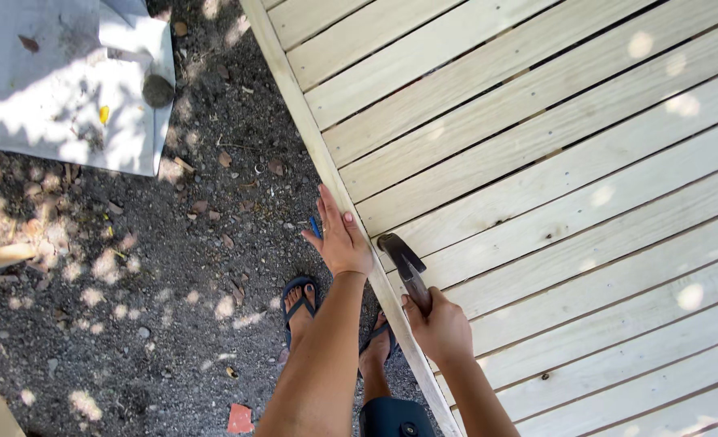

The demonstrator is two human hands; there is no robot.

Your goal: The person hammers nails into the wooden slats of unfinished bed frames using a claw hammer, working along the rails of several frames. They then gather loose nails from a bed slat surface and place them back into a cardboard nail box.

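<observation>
1. A hammer (405,267) is grasped by its handle in the right hand (440,328), whose fingers are clenched around the shaft just below the dark metal head.
2. The hammer head is held over the pale wooden slatted panel (553,162), just inside the panel's long edge rail (326,162).
3. The left hand (338,239) is laid on that same edge rail, just beside the hammer head; its fingers are stretched out and nothing is clasped in the palm.
4. A small blue object (315,226) is seen next to the left hand's fingers, off the panel's edge; whether it is touched cannot be told.
5. Two feet in blue flip-flops (300,301) are planted on the dark gravel ground (156,307), close against the panel's edge rail.
6. A flat grey slab (59,89) is seen well apart from the panel, across the gravel.
7. A small reddish fragment (240,418) lies on the gravel, near the feet.
</observation>
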